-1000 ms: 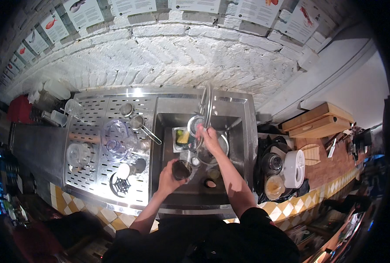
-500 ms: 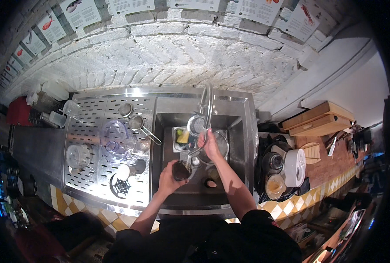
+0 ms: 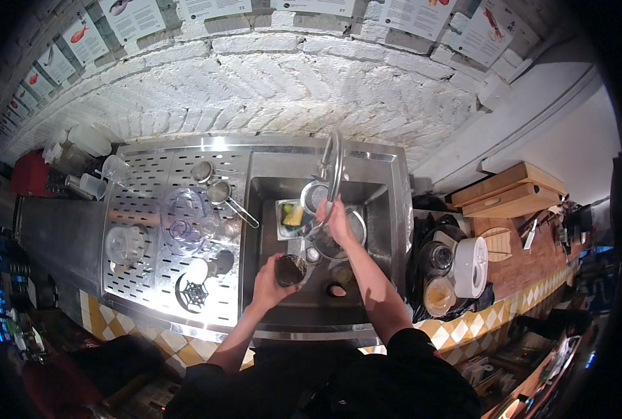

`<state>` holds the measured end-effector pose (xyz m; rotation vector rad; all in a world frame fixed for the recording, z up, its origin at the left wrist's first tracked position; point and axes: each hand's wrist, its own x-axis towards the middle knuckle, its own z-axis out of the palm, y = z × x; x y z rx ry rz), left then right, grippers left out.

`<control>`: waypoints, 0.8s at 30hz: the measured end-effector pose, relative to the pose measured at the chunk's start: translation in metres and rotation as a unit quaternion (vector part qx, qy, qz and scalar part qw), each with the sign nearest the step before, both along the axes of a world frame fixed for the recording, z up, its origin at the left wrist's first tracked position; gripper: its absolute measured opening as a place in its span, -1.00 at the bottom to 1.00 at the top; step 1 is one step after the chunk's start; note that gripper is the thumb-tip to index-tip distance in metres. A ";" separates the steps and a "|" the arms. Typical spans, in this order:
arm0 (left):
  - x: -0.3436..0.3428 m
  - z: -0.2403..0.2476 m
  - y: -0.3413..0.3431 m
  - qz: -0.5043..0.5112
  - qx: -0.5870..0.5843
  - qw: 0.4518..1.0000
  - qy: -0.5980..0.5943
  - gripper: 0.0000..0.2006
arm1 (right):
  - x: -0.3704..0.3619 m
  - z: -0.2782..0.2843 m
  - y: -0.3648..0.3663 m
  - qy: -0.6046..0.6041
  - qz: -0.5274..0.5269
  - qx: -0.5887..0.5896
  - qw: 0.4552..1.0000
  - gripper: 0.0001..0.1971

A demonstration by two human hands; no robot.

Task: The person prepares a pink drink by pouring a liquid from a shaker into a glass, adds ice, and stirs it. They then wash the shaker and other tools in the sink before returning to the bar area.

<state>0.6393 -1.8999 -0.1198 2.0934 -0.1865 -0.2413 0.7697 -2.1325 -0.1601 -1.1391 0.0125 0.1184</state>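
Over the left side of the steel sink, my left hand is closed around a dark-looking glass or cup with its mouth facing up. What makes it dark cannot be told. My right hand is closed on the lower end of the curved metal faucet, to the right of and farther off than the cup. Behind the faucet sits a round strainer, and a larger round bowl lies partly under my right hand. A small container holding yellow and green pieces, perhaps sponges, stands at the sink's far left.
On the perforated drainboard left of the sink lie small sieves, clear plastic blender parts, a clear round container and a black slotted disc. To the right stand a white appliance and wooden boxes.
My right hand has shifted slightly away from me along the faucet. The left hand and the cup have stayed nearly in place.
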 end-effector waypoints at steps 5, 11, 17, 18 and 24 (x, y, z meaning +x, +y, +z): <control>-0.001 0.000 0.001 0.006 -0.006 1.000 0.018 -0.13 | 0.003 0.014 -0.002 0.050 -0.007 0.062 0.997 -0.51; 0.000 0.000 -0.002 0.009 -0.007 0.999 0.032 -0.13 | 0.006 0.001 -0.011 0.007 0.061 0.054 0.997 -0.71; 0.003 -0.002 -0.003 0.003 -0.010 1.000 0.027 -0.14 | 0.007 -0.014 -0.011 0.110 -0.050 -0.015 0.993 -0.76; 0.004 -0.003 -0.004 0.002 -0.004 1.000 0.022 -0.14 | 0.006 -0.013 -0.010 0.141 -0.091 0.011 0.986 -0.76; 0.003 -0.001 -0.005 0.000 -0.017 1.000 0.008 -0.16 | 0.009 -0.101 -0.015 0.434 -0.306 0.361 0.767 -0.68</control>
